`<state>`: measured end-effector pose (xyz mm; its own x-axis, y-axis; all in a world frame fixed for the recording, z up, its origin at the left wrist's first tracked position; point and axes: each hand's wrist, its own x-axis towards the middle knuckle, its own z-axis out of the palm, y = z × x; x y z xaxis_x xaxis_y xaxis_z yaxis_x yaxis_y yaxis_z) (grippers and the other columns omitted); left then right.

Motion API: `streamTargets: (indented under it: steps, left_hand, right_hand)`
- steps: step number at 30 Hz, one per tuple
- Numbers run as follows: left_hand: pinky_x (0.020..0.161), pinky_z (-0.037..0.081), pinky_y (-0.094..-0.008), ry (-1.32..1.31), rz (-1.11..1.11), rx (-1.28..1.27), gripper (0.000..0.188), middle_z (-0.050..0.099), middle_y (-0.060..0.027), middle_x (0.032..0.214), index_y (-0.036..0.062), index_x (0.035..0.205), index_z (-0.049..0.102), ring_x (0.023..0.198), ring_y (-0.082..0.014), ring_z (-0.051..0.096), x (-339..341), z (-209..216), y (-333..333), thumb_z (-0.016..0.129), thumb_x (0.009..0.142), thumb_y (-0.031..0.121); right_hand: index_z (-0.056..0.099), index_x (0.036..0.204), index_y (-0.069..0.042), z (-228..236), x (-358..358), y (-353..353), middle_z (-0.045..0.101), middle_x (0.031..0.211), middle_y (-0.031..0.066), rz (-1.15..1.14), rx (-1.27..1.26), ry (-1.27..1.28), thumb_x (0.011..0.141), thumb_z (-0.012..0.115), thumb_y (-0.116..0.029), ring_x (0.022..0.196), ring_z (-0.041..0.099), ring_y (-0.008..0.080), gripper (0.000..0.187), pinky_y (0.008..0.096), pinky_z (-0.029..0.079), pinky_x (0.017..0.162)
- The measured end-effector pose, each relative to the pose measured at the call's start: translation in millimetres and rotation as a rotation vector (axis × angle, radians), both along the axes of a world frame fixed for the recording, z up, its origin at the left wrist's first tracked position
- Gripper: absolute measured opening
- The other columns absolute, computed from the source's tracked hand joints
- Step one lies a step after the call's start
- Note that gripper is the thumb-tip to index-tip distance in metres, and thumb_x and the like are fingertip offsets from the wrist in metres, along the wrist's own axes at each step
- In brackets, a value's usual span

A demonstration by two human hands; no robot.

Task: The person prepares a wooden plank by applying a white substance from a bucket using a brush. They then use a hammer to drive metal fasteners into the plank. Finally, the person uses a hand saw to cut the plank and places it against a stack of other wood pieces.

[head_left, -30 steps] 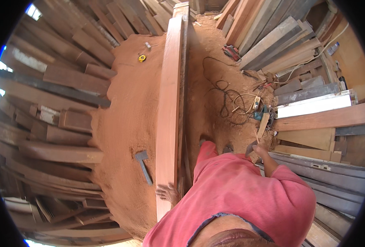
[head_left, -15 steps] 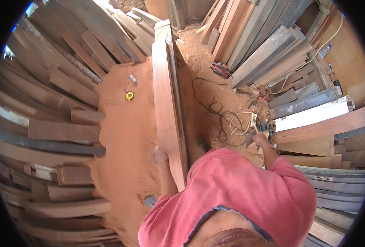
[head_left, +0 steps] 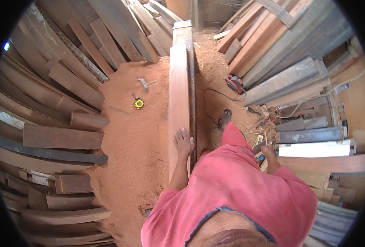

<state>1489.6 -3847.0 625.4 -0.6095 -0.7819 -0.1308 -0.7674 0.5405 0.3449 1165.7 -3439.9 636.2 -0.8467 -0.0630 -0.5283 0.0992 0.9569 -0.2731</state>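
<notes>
My left hand (head_left: 183, 142) lies on top of a long reddish-brown plank (head_left: 178, 88), fingers spread and palm down. The plank rests lengthwise on a timber bench or beam (head_left: 183, 32) running away from me. My right hand (head_left: 268, 152) is low on my right side, its fingers curled around what looks like a dark flat piece (head_left: 258, 147). What kind of thing that piece is, I cannot make out, as my hand and shirt partly hide it.
Sawdust covers the floor, with a yellow tape measure (head_left: 138, 103) and a small metal tool (head_left: 143, 83) on it. A red-and-black power tool (head_left: 234, 84) with its cord lies right of the bench. Stacked boards (head_left: 63, 136) line both sides. My bare foot (head_left: 225, 116) is beside the bench.
My left hand has moved from the plank's left edge onto its top and spread flat. My right hand has dropped slightly closer to my side. The view has shifted; my right foot now shows.
</notes>
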Motion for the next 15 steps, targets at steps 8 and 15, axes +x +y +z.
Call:
streamTargets:
  steps: [8, 15]
  left_hand:
    - [0.121, 0.007, -0.064, -0.132, 0.227, 0.04, 0.073, 0.021, -0.0373, 0.159, 0.0044, 0.158, 0.03, 0.15, -0.0536, 0.013, -66.2, 17.3, -43.4, 0.046, 0.099, 0.044]
    - [0.121, 0.009, -0.0638, -0.05, 0.24, -0.057, 0.076, 0.021, -0.0406, 0.157, -0.0028, 0.156, 0.028, 0.149, -0.0559, 0.014, -268.6, 5.7, -228.6, 0.05, 0.099, 0.042]
  right_hand:
    - [0.067, 0.11, 0.01, -72.5, -186.6, -131.7, 0.068, 0.109, 0.033, 0.238, 0.09, 0.052, 0.079, 0.062, -0.025, 0.108, 0.066, 0.0469, 0.047, 0.0479, 0.052, 0.093]
    - [0.067, 0.113, 0.007, -74.2, -346.9, -336.9, 0.067, 0.109, 0.035, 0.315, -0.147, -0.067, 0.08, 0.059, -0.024, 0.112, 0.062, 0.0492, 0.046, 0.0531, 0.049, 0.096]
